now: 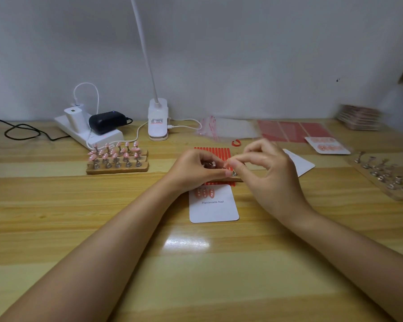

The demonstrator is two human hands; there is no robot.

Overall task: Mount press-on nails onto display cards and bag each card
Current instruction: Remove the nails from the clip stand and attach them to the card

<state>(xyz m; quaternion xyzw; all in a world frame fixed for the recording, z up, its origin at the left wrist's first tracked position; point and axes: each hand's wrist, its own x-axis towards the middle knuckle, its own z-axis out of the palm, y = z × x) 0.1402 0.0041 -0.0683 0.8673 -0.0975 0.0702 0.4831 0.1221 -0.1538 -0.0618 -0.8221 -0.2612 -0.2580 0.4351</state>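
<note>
Nearest, white card (214, 209) bearing three pink nails (204, 193); beyond, left hand (194, 168) and right hand (266, 169) both pinching a small metal stand (234, 173).

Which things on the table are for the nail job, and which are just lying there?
For the job:
card
nails on stands
red strips
bags
left hand
right hand

Just lying about:
power strip
black charger
lamp
</note>
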